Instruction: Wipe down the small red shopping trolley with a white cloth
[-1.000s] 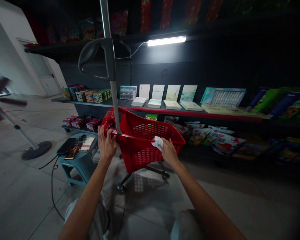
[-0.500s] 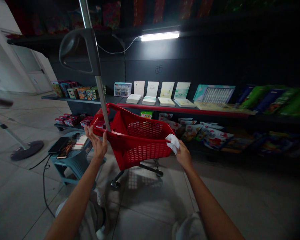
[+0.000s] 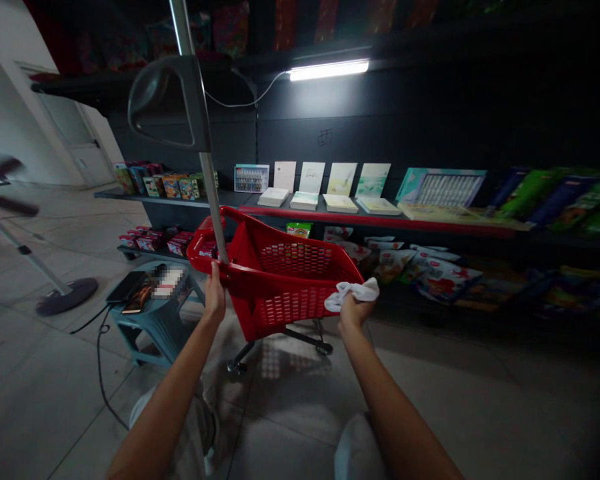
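A red plastic shopping cart point(image 3: 285, 287) on small wheels stands in front of me, with a tall metal pole and grey handle point(image 3: 173, 100) rising from its near left corner. My left hand point(image 3: 214, 293) grips the cart's rim right at the base of the pole. My right hand point(image 3: 354, 308) is closed on a crumpled white cloth point(image 3: 353, 292) and presses it against the cart's near right corner. The basket looks empty inside.
A blue-grey stool point(image 3: 155, 313) at the left carries a phone and small items, with a cable trailing on the tiled floor. A fan stand point(image 3: 60, 297) is further left. Dark shelves point(image 3: 380, 220) behind the cart hold boxes, notebooks and packets.
My right hand slid the cloth along the cart's rim to the near right corner and now holds it from below. My left hand closed on the rim by the pole.
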A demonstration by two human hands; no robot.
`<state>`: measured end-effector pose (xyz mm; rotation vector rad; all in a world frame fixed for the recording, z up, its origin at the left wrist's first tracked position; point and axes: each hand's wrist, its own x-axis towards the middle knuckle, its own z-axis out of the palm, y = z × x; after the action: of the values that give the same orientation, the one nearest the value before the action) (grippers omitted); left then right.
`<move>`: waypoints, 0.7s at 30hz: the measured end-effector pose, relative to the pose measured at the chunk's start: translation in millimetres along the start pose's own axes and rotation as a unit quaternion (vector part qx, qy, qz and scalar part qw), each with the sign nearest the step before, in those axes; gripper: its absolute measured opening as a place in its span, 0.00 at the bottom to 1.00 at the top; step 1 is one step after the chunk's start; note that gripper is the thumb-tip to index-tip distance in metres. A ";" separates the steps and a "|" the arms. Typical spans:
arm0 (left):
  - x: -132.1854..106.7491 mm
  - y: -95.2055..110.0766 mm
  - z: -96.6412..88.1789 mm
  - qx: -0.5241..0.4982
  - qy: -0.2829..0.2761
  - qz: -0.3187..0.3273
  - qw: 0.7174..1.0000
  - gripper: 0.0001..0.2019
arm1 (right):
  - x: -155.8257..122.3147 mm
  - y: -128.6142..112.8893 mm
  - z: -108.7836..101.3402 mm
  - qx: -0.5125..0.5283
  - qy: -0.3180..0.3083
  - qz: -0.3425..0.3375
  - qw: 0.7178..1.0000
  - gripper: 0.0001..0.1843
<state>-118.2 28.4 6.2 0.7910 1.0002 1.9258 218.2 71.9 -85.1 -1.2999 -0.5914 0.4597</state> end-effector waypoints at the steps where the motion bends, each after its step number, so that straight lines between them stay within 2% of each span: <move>1: -1.1 -0.5 0.5 -0.006 -0.003 -0.005 1.000 0.29 | -12.6 -2.4 8.6 0.038 -0.003 0.050 0.998 0.23; 3: -4.6 0.2 1.2 -0.003 -0.009 -0.022 1.000 0.30 | -40.9 -5.4 26.1 0.094 -0.005 0.134 0.987 0.21; 5: -9.2 1.8 1.8 0.012 -0.017 -0.046 0.999 0.32 | -73.3 -6.3 42.5 0.116 -0.055 0.147 0.981 0.21; 7: -13.9 3.1 2.1 0.017 -0.024 -0.067 0.997 0.33 | -109.3 -7.4 55.9 0.108 -0.128 0.089 0.982 0.23; 9: -18.3 3.7 2.3 0.006 -0.027 -0.079 0.997 0.32 | -146.9 -11.8 65.0 0.073 -0.202 -0.016 0.977 0.24; 11: -22.2 4.2 2.2 -0.004 -0.027 -0.086 0.996 0.32 | -182.6 -21.0 70.1 0.031 -0.292 -0.111 0.949 0.23; 13: -25.5 5.5 2.1 0.003 -0.028 -0.089 0.996 0.32 | -211.2 -33.2 72.3 0.004 -0.380 -0.184 0.907 0.22; 16: -29.0 8.5 1.9 0.036 -0.037 -0.073 0.996 0.30 | -230.8 -49.1 72.0 -0.015 -0.465 -0.234 0.854 0.24; 19: -30.7 10.5 2.1 0.057 -0.049 -0.060 0.995 0.29 | -223.8 -56.1 69.3 -0.061 -0.488 -0.267 0.829 0.24; 21: -30.8 10.3 2.5 0.061 -0.053 -0.054 0.995 0.29 | -212.5 -57.6 66.3 -0.106 -0.500 -0.311 0.802 0.25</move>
<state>-105.3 -1.0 11.4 0.8805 1.0803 1.7263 11.8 -23.0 -49.5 -0.8954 -1.9408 0.5111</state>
